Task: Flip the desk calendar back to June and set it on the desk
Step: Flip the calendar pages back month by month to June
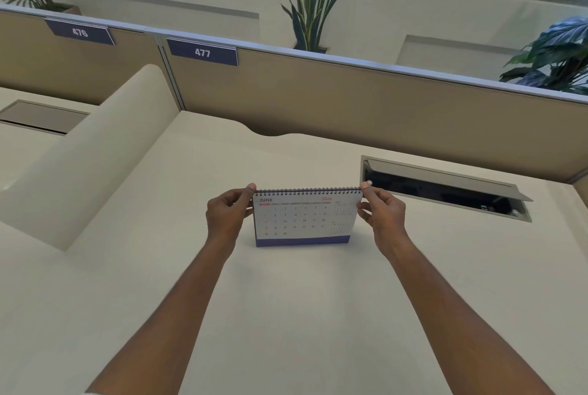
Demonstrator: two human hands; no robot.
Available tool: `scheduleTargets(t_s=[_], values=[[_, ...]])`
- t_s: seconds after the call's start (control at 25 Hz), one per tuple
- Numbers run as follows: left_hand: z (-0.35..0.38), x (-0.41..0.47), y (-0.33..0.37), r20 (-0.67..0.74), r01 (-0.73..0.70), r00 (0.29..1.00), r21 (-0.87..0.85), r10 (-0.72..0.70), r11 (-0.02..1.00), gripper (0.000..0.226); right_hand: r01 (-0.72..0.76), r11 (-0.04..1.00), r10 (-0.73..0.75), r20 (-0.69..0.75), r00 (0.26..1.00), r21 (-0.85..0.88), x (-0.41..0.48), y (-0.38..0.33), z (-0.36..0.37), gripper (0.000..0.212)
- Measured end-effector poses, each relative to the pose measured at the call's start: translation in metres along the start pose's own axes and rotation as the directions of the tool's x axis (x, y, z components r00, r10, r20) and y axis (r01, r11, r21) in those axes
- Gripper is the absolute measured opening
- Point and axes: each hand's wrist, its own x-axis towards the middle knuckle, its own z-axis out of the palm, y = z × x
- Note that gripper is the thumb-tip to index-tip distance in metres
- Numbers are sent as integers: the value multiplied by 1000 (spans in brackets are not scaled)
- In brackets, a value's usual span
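Note:
The desk calendar (305,219) stands upright on the cream desk (302,315), in the middle of the view. Its front page reads JUNE 2026, with a spiral binding along the top and a dark blue base strip. My left hand (227,215) pinches the top left corner at the binding. My right hand (383,215) pinches the top right corner. The calendar's base appears to rest on the desk surface.
An open cable hatch (445,187) with a raised lid lies in the desk behind and right of the calendar. A tan partition (350,98) with tags 476 and 477 closes the back. A cream side divider (95,156) rises at left. Plants stand behind the partition.

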Motion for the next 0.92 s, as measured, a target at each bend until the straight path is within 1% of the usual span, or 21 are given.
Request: scheduleTargets(t_s=[0.2, 0.32, 0.48, 0.64, 0.92], values=[[-1, 0, -2, 0, 7, 1000, 20, -7, 1000, 34, -10, 1000, 10, -4, 1000, -13, 1, 2, 0, 23], [0, 0, -3, -3, 24, 1000, 30, -23, 999, 33, -14, 1000, 14, -2, 1000, -27, 1, 3, 0, 25], [0, -1, -4, 11, 46, 999, 8, -46, 999, 37, 2, 999, -2, -4, 1000, -46, 1, 8, -1, 28], [-1, -3, -8, -4, 40, 999, 6, -40, 999, 40, 22, 995, -26, -42, 999, -92, 3, 13, 0, 35], [-3, -3, -9, 9, 26, 1000, 6, -26, 1000, 50, 22, 995, -25, -27, 999, -102, 5, 15, -3, 40]])
